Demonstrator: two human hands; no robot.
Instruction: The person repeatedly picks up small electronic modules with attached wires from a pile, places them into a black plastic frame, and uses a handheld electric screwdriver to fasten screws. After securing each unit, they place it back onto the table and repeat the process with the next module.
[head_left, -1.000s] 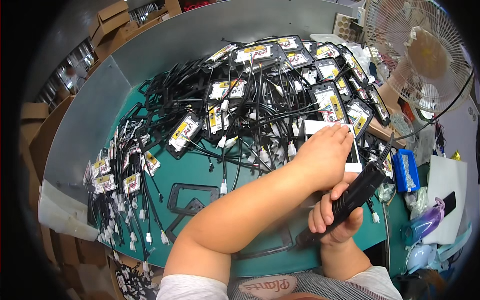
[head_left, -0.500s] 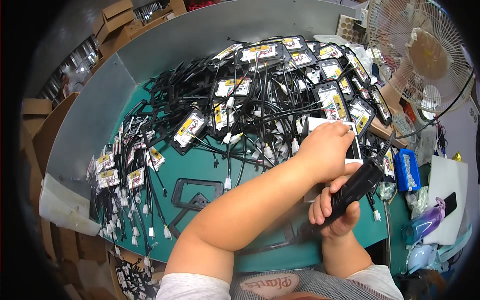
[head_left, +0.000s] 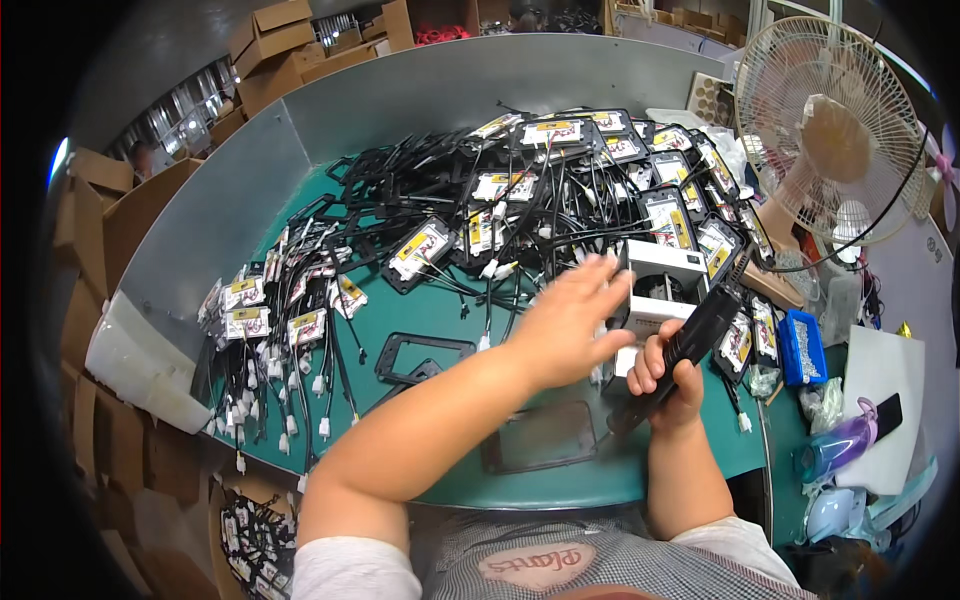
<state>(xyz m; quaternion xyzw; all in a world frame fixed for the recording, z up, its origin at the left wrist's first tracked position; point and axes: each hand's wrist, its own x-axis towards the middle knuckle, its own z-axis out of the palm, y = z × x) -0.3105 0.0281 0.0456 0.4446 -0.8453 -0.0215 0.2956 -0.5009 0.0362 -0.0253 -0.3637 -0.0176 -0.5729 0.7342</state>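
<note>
My left hand (head_left: 572, 318), fingers spread and slightly blurred, hangs over the mat just left of a white and black box-like device (head_left: 666, 258); nothing shows in it. My right hand (head_left: 668, 380) is wrapped round a black electric screwdriver (head_left: 703, 325), which tilts with its tip down to the left. By that tip a dark rectangular frame (head_left: 540, 436) lies on the green mat. Another black frame (head_left: 428, 350) rests farther left. Beyond my hands spreads a heap of black housings with white and yellow labelled modules (head_left: 505, 187), black cables and white plugs.
A smaller pile of labelled modules (head_left: 247, 322) with cables lies at the left. Grey metal walls (head_left: 400, 85) border the table. On the right stand a fan (head_left: 838, 135), a blue tray of small parts (head_left: 803, 348) and a purple-teal bottle (head_left: 838, 442). Cardboard boxes (head_left: 130, 215) stand outside the left wall.
My left hand has left the white and black device and moved left, fingers spreading. My right hand still holds the screwdriver. The view has shifted, so the scene sits lower.
</note>
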